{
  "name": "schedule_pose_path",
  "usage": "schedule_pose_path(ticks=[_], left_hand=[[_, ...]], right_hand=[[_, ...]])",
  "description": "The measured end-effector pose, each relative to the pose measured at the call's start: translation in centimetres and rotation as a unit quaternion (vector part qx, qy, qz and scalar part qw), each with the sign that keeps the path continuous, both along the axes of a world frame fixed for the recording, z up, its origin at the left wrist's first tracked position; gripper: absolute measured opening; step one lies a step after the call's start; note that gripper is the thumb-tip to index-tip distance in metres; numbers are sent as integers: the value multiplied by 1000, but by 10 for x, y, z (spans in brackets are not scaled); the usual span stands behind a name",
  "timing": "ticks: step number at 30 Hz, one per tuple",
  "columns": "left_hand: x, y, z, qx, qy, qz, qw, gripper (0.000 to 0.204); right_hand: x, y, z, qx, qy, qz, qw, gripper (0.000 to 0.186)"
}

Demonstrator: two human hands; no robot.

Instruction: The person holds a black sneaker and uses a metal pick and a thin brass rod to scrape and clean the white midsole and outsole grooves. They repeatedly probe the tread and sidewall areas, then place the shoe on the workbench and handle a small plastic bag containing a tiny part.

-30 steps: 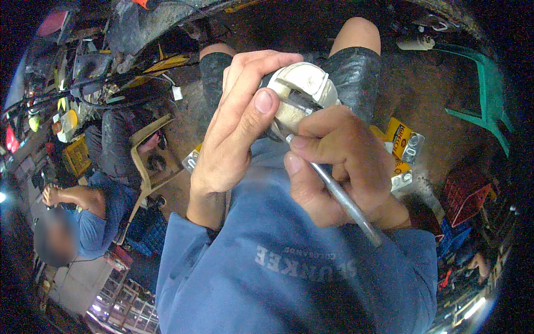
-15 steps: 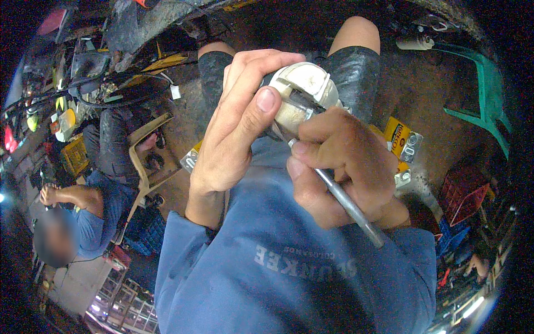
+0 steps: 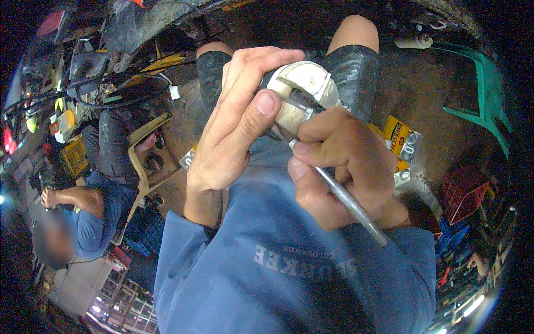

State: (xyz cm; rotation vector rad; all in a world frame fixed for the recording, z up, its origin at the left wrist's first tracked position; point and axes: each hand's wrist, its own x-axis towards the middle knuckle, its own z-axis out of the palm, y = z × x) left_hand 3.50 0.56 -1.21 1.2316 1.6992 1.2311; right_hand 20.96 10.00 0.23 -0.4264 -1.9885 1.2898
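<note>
Cluttered workshop ground of brown dirt fills the background, seen past the person's bare knees; held up over the lap, between those knees, is a rounded cream-coloured part with a slot and a grey metal piece set into its face; the left hand wraps it from the left, fingers curled over the top and the thumb pressed against its near side; the right hand is closed around a slim grey metal tool, pinching the shaft between thumb and fingers, with the tip touching the part's lower right edge and the handle slanting down over the blue sleeve; just right of the right hand lie a yellow box and a small metal bracket on the ground; further right stand a green plastic chair and a red crate; well apart on the left, another person in a blue shirt sits by a tan chair, near a tangle of cables and yellow containers.
</note>
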Motion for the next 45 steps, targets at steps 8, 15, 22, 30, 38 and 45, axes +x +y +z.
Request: schedule_pose_path(ticks=[8,15,22,30,38,45], left_hand=[[0,2,-3,7,-10,0,1000,62],[3,1,-1,2,-20,8,1000,62],[-3,3,-1,23,-9,-21,999,61],[-3,2,-1,-1,-12,-18,1000,61],[-3,3,0,-3,-6,-20,1000,63],[-2,3,2,2,-11,-22,1000,61]], right_hand=[[-2,-3,-8,-32,30,-20,999,24],[1,0,-11,18,14,-7,1000,31],[5,3,-5,5,-17,9,1000,31],[2,6,-12,10,28,30,999,30],[5,9,-13,-5,39,53,998,31],[7,12,-15,13,34,71,997,35]])
